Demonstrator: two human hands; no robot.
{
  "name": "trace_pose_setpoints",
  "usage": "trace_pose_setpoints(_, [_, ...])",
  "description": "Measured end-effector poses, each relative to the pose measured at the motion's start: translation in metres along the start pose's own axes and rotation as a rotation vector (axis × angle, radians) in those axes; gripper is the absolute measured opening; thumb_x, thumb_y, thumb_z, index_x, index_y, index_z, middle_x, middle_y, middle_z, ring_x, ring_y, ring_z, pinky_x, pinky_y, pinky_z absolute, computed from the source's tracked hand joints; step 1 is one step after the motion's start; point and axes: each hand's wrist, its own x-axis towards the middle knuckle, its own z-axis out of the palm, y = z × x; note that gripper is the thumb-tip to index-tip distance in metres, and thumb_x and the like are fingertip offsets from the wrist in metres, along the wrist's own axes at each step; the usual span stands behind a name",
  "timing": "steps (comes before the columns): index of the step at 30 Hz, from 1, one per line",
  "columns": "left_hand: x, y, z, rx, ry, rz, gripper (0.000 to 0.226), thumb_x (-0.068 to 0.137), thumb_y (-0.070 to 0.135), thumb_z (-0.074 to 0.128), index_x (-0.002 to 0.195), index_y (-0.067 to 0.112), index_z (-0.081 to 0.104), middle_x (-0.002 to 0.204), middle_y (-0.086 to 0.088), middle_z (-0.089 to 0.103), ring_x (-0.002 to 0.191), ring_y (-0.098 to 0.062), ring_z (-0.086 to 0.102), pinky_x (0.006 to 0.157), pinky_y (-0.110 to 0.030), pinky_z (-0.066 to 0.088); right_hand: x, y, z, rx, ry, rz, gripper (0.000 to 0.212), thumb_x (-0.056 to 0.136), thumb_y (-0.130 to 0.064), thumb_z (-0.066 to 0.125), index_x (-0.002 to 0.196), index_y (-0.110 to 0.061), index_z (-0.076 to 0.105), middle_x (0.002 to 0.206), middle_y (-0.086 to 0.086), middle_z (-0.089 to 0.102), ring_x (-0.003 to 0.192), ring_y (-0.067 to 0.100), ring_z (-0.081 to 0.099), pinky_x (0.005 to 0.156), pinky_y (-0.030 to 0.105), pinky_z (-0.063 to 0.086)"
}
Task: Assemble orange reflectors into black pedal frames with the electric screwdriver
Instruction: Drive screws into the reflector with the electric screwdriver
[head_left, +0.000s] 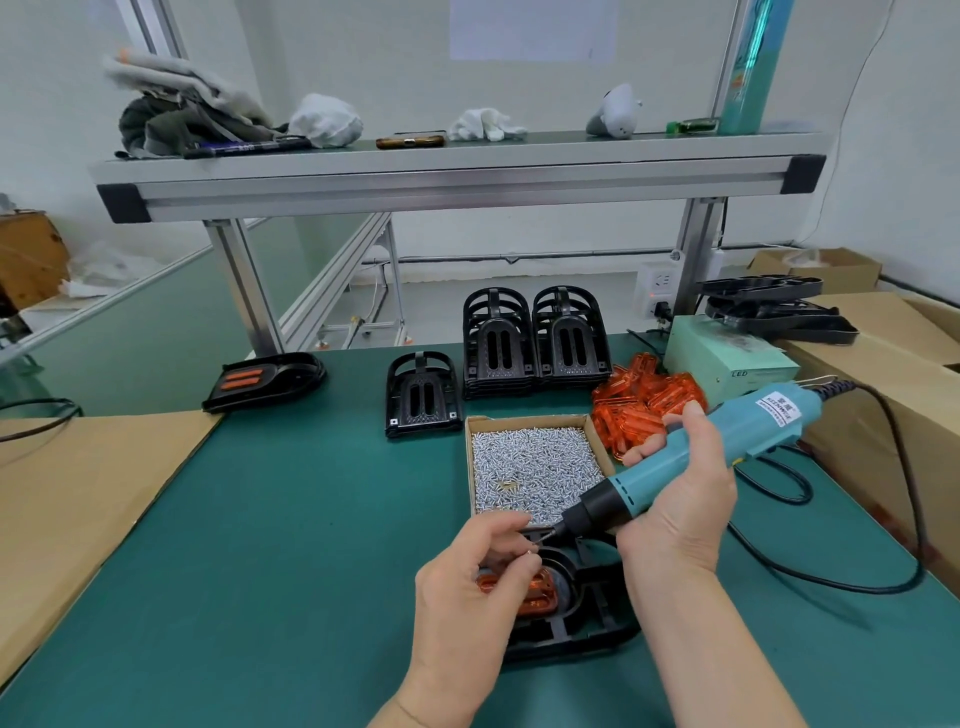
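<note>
A black pedal frame lies on the green mat near the front edge, with an orange reflector seated in it. My left hand hovers over the frame and pinches a small screw at the screwdriver's tip. My right hand grips the teal electric screwdriver, which slants down to the left with its bit meeting the screw. A cardboard box of silver screws sits just behind. Loose orange reflectors are heaped to its right.
Stacks of empty black frames and a single frame stand behind the box. A finished frame lies at the left. A power unit, more frames, cardboard cartons and a black cable fill the right.
</note>
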Motion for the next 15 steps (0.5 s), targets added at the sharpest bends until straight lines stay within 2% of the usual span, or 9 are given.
trace_pose_setpoints(4, [0.000, 0.000, 0.001, -0.030, -0.004, -0.003, 0.043, 0.080, -0.001, 0.077, 0.096, 0.039, 0.071, 0.083, 0.010, 0.074, 0.082, -0.011, 0.070, 0.081, -0.024, 0.055, 0.000, 0.001, -0.002, 0.002, -0.012, 0.001, 0.018, 0.087, -0.030, 0.072, 0.085, -0.017, 0.060, 0.063, -0.004, 0.055, 0.049, 0.008, 0.053, 0.047, 0.021, 0.047])
trace_pose_setpoints(9, [-0.001, -0.004, 0.001, 0.052, 0.004, 0.087, 0.049, 0.080, 0.000, 0.077, 0.102, 0.043, 0.068, 0.085, 0.016, 0.073, 0.084, -0.006, 0.070, 0.079, -0.013, 0.051, -0.001, 0.003, -0.003, -0.016, -0.004, -0.004, 0.020, 0.084, -0.031, 0.073, 0.087, -0.016, 0.060, 0.063, -0.004, 0.057, 0.049, 0.008, 0.054, 0.047, 0.022, 0.048])
trace_pose_setpoints(12, [0.002, -0.009, 0.002, 0.248, 0.038, 0.331, 0.040, 0.080, -0.002, 0.076, 0.102, 0.031, 0.071, 0.089, 0.015, 0.071, 0.083, -0.005, 0.067, 0.076, -0.022, 0.053, -0.002, 0.005, -0.001, -0.043, 0.015, -0.019, 0.017, 0.084, -0.029, 0.072, 0.083, -0.017, 0.059, 0.058, -0.006, 0.057, 0.046, 0.008, 0.053, 0.046, 0.021, 0.047])
trace_pose_setpoints(15, [0.006, -0.017, 0.006, 0.458, 0.108, 0.689, 0.030, 0.079, -0.001, 0.073, 0.103, 0.016, 0.069, 0.084, 0.002, 0.068, 0.071, -0.021, 0.062, 0.063, -0.031, 0.052, -0.002, 0.007, 0.000, -0.098, 0.040, -0.034, 0.016, 0.086, -0.026, 0.070, 0.081, -0.018, 0.057, 0.053, -0.008, 0.055, 0.043, 0.007, 0.053, 0.045, 0.021, 0.046])
